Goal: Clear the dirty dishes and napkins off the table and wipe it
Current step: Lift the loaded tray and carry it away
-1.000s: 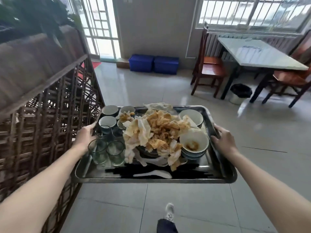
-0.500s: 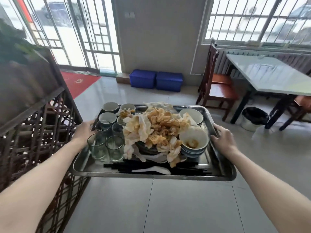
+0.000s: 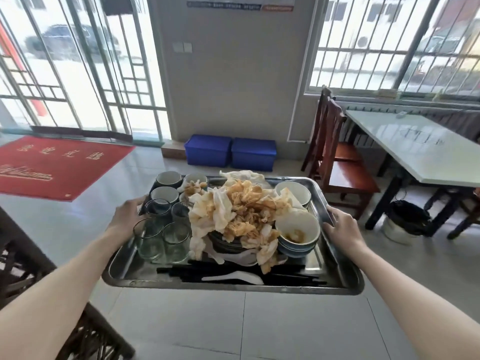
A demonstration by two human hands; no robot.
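Note:
I carry a steel tray [image 3: 130, 278] in mid air above the tiled floor. My left hand [image 3: 126, 213] grips its left rim and my right hand [image 3: 340, 226] grips its right rim. A heap of stained napkins [image 3: 241, 211] covers stacked dark plates in the middle. Empty glasses [image 3: 162, 236] and small cups [image 3: 168, 179] stand on the left side. Stacked bowls [image 3: 297, 231] with sauce residue sit on the right. Black chopsticks [image 3: 181, 272] and a white spoon [image 3: 233, 278] lie along the near edge.
A white table [image 3: 420, 146] with wooden chairs [image 3: 337, 162] stands at the right, a lined bin [image 3: 402, 220] under it. Two blue crates [image 3: 230, 153] sit against the far wall. A red doormat [image 3: 54, 166] lies at the left by glass doors. A wooden lattice divider [image 3: 15, 271] is at my lower left.
The view has lifted and swung left past the wooden divider, bringing the doormat and doors into sight. The tray stays level in both hands.

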